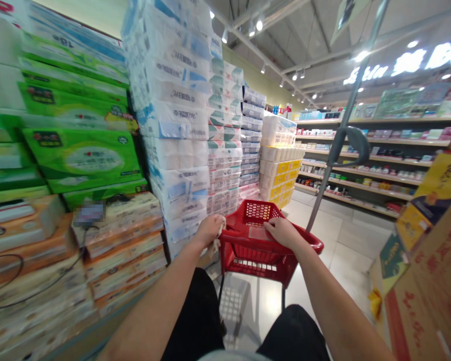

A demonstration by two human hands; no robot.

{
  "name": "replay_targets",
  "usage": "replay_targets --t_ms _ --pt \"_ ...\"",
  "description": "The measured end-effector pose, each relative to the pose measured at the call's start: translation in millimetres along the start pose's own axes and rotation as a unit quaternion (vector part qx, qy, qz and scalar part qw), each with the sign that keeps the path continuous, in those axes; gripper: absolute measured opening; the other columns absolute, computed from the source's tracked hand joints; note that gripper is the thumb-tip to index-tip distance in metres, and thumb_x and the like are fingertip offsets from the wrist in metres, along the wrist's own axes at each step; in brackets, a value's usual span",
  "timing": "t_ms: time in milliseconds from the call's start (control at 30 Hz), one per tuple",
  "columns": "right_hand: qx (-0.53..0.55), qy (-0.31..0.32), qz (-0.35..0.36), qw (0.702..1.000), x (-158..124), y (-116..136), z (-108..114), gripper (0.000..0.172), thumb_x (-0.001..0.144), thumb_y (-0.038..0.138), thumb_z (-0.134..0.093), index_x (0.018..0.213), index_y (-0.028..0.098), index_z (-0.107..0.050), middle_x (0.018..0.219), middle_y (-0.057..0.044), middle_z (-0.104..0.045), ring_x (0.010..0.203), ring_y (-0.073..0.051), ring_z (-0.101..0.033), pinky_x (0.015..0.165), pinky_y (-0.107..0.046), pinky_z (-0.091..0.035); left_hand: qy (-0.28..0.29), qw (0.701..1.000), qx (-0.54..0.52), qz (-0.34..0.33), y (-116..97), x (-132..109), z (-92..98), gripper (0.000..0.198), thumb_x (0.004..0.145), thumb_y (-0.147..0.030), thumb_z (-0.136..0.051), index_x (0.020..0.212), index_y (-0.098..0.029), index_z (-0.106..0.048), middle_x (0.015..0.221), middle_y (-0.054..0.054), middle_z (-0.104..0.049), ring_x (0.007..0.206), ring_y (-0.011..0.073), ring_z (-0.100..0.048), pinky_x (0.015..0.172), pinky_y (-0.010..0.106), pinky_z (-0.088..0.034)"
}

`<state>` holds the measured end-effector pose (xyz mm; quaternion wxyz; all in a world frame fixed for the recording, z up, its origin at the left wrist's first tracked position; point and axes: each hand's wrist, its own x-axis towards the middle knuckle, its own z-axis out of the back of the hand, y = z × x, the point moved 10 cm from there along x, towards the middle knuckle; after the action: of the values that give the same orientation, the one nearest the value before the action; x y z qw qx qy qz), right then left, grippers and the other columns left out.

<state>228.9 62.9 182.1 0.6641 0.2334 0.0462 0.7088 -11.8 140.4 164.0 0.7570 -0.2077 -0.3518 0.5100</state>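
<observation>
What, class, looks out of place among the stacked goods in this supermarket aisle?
A thin black cord lies looped across the orange-banded tissue packs at left; loose cable looks odd draped over stacked stock.

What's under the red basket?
A pale grey mesh basket shows below the red basket, near the tiled floor. The red basket hides its top part, so I can't see what's inside it.

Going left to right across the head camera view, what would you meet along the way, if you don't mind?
Green tissue packs → white toilet-roll stacks → left hand → red shopping-cart basket → right hand → retail shelves → cardboard cartons
</observation>
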Motion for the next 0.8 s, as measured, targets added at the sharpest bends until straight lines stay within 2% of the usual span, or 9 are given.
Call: replay_targets --t_ms 200,367,433,633,800 --pt "0.0 -0.004 -0.008 1.0 1.9 2.0 -1.1 0.037 0.097 0.037 -0.043 0.077 0.017 -0.068 0.08 -0.006 -0.07 0.069 -0.015 -0.058 0.063 -0.025 -0.034 0.074 0.992 -0.1 0.016 2.1 13.3 -10.1 0.028 0.074 -0.033 -0.044 0.075 -0.016 -0.067 0.064 0.001 -0.065 0.061 0.016 -0.058 0.058 0.025 -0.043" --pt "-0.002 0.001 -0.017 1.0 -2.3 2.0 -0.8 0.039 0.098 0.039 -0.041 0.079 0.017 -0.068 0.082 -0.006 -0.07 0.071 -0.015 -0.059 0.064 -0.025 -0.035 0.096 0.99 -0.105 0.019 2.6 17.1 -15.5 0.029 0.071 -0.034 -0.047 0.075 -0.015 -0.069 0.065 0.002 -0.067 0.062 0.0168 -0.06 0.058 0.025 -0.044" --pt "-0.002 -0.002 -0.018 1.0 -4.1 2.0 0.1 0.04 0.098 0.039 -0.04 0.079 0.017 -0.068 0.083 -0.007 -0.071 0.072 -0.016 -0.06 0.065 -0.025 -0.035 0.084 0.993 -0.085 0.012 3.5 19.3 -15.1 0.03 0.073 -0.034 -0.045 0.073 -0.016 -0.068 0.065 0.003 -0.067 0.063 0.0172 -0.06 0.06 0.025 -0.044" --pt "-0.018 -0.011 -0.028 0.999 -7.3 0.7 3.2 0.041 0.098 0.039 -0.039 0.08 0.017 -0.068 0.087 -0.009 -0.071 0.076 -0.017 -0.061 0.067 -0.026 -0.036 -0.019 0.999 -0.001 -0.026 -1.0 13.4 0.5 0.04 0.085 -0.036 -0.031 0.075 -0.018 -0.066 0.077 0.005 -0.069 0.074 0.0183 -0.062 0.072 0.028 -0.046" --pt "-0.016 -0.016 -0.021 1.0 -10.1 -1.6 6.5 0.039 0.098 0.038 -0.04 0.078 0.017 -0.068 0.085 -0.007 -0.071 0.073 -0.016 -0.06 0.065 -0.025 -0.035 -0.006 0.998 -0.038 -0.048 -9.6 1.8 -5.9 0.041 0.086 -0.035 -0.03 0.076 -0.019 -0.066 0.078 0.004 -0.07 0.076 0.0181 -0.064 0.076 0.028 -0.047"
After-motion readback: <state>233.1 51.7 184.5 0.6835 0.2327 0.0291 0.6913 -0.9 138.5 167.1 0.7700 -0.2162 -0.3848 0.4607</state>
